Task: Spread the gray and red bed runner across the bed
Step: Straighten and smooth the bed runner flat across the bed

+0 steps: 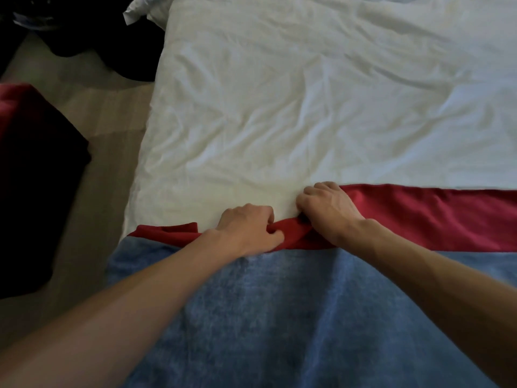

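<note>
Far to the left of the runner [279, 309], a dark red and black bundle [33, 169] sits on the pale floor [109, 130]; we cannot tell what it is. Beyond the runner's left end, a black heap [84, 43] lies on the floor, and a white pillow [142, 9] pokes out just past that heap.

The runner lies across the near end of the bed [140, 191]. Its gray field is closest to us and reaches the bed's left edge. A red band [433, 217] runs along the runner's far side, touching the creased white sheet [307, 93] that covers everything beyond the runner.

At the runner's left end the red band is narrow and rumpled, folded back on itself, so more sheet shows there. Our left grip [249, 229] rests at the seam where gray meets red. Its knuckles are up, and its thumb and curled fingers pinch a bunched fold of the red band. The forearm crosses the gray field from the lower left.

Just right of it, nearly touching, our right grip [327, 211] sits on the same bunched fold. Its fingers curl down over the band's far edge onto the sheet, holding the cloth where the rumpled stretch gives way to the flat one. To the right of this grip the red band lies wide and smooth and runs out of view, with the gray field flat alongside it.
</note>
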